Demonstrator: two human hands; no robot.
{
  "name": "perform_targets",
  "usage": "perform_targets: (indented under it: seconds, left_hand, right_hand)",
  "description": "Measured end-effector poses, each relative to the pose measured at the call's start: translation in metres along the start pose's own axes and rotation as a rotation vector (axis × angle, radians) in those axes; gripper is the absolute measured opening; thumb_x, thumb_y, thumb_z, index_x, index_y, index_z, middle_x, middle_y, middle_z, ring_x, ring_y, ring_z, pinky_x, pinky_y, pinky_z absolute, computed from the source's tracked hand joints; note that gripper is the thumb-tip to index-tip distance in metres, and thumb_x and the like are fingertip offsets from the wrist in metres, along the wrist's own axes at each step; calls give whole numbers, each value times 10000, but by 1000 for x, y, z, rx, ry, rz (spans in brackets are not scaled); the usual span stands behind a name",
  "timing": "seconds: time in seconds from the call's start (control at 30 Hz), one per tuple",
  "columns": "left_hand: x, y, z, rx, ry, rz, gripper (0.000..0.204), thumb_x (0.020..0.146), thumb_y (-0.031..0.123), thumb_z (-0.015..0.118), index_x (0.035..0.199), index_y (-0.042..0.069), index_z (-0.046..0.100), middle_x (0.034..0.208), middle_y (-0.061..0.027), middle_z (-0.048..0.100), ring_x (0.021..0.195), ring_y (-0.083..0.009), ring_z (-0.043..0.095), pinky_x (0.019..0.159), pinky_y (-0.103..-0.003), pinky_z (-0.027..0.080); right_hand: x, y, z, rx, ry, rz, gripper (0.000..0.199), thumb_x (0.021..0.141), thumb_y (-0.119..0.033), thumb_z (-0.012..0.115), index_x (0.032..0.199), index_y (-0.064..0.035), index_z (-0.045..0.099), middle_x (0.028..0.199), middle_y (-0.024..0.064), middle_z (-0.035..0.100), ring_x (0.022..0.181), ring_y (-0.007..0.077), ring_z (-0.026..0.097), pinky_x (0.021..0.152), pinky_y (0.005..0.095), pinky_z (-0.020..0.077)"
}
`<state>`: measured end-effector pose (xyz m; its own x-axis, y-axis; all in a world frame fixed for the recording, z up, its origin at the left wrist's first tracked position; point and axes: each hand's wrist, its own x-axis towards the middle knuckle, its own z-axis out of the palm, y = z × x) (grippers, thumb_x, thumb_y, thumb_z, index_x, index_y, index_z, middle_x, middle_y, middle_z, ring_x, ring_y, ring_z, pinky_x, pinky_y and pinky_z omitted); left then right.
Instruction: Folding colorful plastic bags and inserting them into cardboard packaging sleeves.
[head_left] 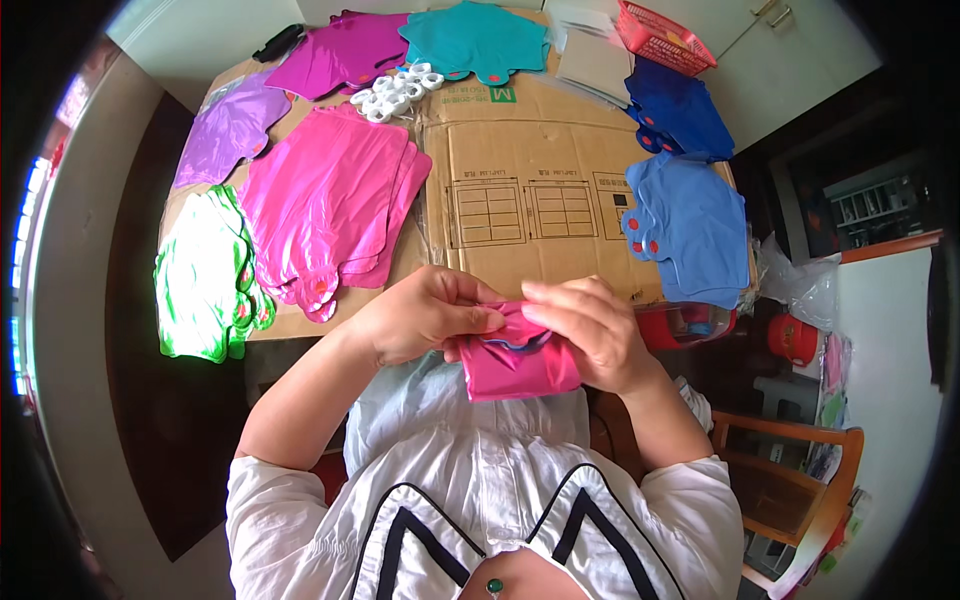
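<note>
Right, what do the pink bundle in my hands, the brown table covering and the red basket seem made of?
Pink bundle: probably thin plastic film, glossy, with bright highlights and sharp creases.
Brown covering: cardboard, matte, judging by its tan surface, printed grids and seam.
Red basket: likely moulded plastic, given its openwork sides and even colour.

Stacks [325, 190] lie left and right on cardboard [540, 145], the held piece [520, 375] before.

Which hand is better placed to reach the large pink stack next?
Probably the left hand: it is nearer the large pink stack, while the right hand is farther across. Both hands, though, are on the folded pink piece.
</note>
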<state>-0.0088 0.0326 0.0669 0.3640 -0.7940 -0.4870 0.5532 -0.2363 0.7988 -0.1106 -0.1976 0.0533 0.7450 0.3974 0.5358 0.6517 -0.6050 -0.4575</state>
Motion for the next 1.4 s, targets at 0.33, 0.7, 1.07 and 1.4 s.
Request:
perform_targets:
  seconds: [0.33, 0.7, 1.07, 1.4]
  left_hand:
    - [-7, -55, 18, -159, 181, 154, 341, 966, 219, 614, 1140, -75, 619, 1032, -104, 680, 961, -161, 655, 866, -315, 554]
    - [-20, -58, 37, -138, 212, 520, 457, 974, -15, 519, 1402, -53, 366, 1141, -102, 651, 1021, -137, 626, 928, -294, 507]
    - [-11, -57, 26, 71, 247, 426, 715, 958, -57, 514, 1524, 1, 81, 1020, -125, 677, 938, -106, 616, 837, -239, 485]
    - [-16, -53, 21, 93, 237, 498, 772, 935, -74, 547, 1542, 51, 87, 914, -87, 679, 840, -58, 598, 763, -196, 458]
  right_hand:
    - [-12, -5, 16, 1071, -128, 1117, 67, 883, -89, 693, 909, -29, 710, 814, 37, 703, 673, 95, 661, 588, 221, 492]
    - [-19, -21, 20, 1260, 20, 972, 183, 906, -146, 692, 1036, -18, 683, 933, 57, 704, 786, 105, 666, 656, 232, 520]
    - [-5, 17, 27, 1261, 9, 1001, 232, 890, -137, 700, 1050, 25, 655, 954, 54, 697, 822, 90, 630, 785, 243, 500]
    - [5, 45, 0, 1462, -227, 1027, 306, 976, -183, 562, 1168, 52, 605, 981, 117, 700, 845, 171, 694, 778, 322, 567]
